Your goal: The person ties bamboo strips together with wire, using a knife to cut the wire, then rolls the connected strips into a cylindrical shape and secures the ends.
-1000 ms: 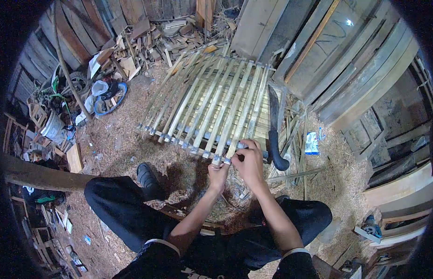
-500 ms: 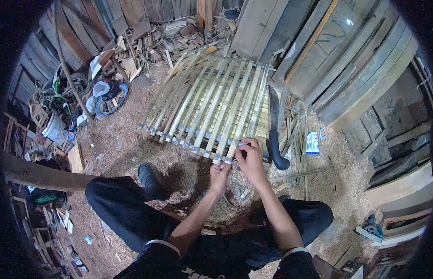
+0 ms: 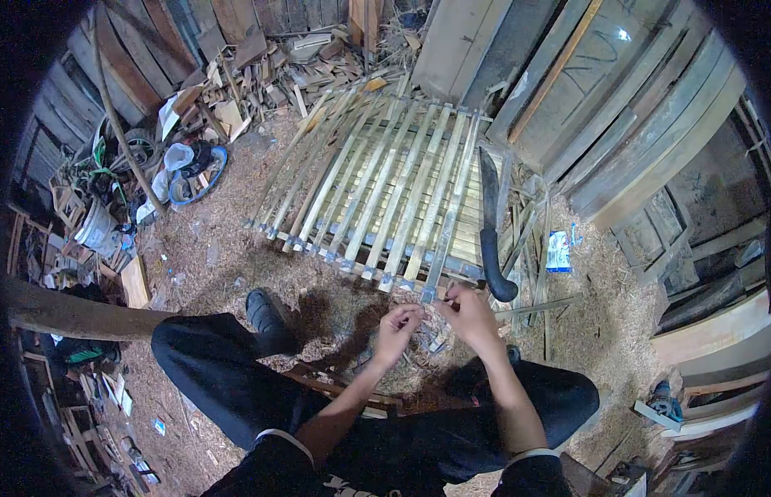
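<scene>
A lattice of pale bamboo slats lies in front of me, its crossing strips joined at the near edge by dark bindings. Just off that near edge is my left hand, its fingers curled and pinched together. Close beside it, my right hand has thumb and forefinger pinched at the end of a right-hand slat. I cannot tell what small thing is between the fingertips. A machete with a black handle rests along the lattice's right side, handle towards me.
Wood shavings cover the floor. A blue-rimmed basin with odds and ends stands at left, near a white bucket. Scrap wood is heaped behind, and boards lean at right. A blue-white packet lies right of the machete.
Both hands have drawn back towards me from the lattice's near edge, the right one also shifting right. My left hand has let go of the slat end it gripped.
</scene>
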Motion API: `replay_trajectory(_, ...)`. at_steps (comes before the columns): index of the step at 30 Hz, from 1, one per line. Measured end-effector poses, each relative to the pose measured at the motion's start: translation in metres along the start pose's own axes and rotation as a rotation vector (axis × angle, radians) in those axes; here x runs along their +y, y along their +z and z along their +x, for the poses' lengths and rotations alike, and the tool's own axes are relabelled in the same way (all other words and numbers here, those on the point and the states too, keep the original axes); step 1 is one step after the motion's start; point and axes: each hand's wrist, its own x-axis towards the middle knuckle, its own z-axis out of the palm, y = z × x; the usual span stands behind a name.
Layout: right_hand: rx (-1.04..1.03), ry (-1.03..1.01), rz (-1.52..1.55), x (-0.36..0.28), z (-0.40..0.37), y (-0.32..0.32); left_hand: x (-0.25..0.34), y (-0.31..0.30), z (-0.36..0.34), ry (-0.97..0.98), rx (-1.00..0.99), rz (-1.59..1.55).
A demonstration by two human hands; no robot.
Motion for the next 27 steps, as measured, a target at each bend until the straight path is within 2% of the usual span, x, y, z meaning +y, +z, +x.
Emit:
replay_trajectory(3,-0.027,-0.054,0.129,0.029,-0.002,0.032,-0.004,0.001,0.001,0.063,-0.009,0.041)
replay_trajectory(5,-0.053,-0.075,0.43,0.043,-0.006,0.045,-0.005,0.0,0.001,0.088,-0.015,0.047)
replay_trajectory(7,-0.038,-0.082,0.444,0.05,-0.011,0.041,0.004,-0.002,0.002,-0.009,0.044,-0.075)
replay_trajectory(9,-0.03,-0.09,0.459,0.048,-0.013,0.035,0.008,-0.006,0.009,0.01,0.083,-0.091)
replay_trajectory(11,-0.111,-0.047,0.663,0.038,-0.017,0.019,0.004,-0.016,0.019,-0.059,0.055,-0.053)
replay_trajectory(12,-0.052,-0.027,0.67,0.034,-0.018,0.019,0.02,0.001,0.016,-0.016,0.208,-0.045)
replay_trajectory(13,-0.052,-0.029,0.67,0.031,-0.017,0.016,0.018,-0.001,0.023,-0.014,0.208,-0.045)
replay_trajectory(15,0.068,-0.06,0.473,0.023,-0.019,0.004,0.007,-0.007,0.037,0.089,0.214,0.277)
replay_trajectory(16,0.073,-0.057,0.474,0.013,-0.022,-0.004,0.0,-0.005,0.042,0.089,0.209,0.279)
replay_trajectory(18,0.127,-0.042,0.24,-0.007,-0.027,-0.013,-0.003,0.003,0.049,0.2,0.387,0.281)
replay_trajectory(22,0.265,-0.158,0.291,0.008,-0.025,0.0,0.001,0.008,0.05,0.214,0.443,0.389)
replay_trajectory(24,0.1,-0.078,0.234,0.007,-0.028,-0.004,-0.008,0.007,0.049,0.095,0.449,0.193)
replay_trajectory(25,0.1,-0.079,0.235,0.017,-0.026,0.0,-0.006,0.004,0.047,0.096,0.45,0.194)
replay_trajectory(27,-0.04,-0.117,0.306,0.05,-0.019,0.02,0.0,-0.007,0.038,-0.08,0.187,-0.247)
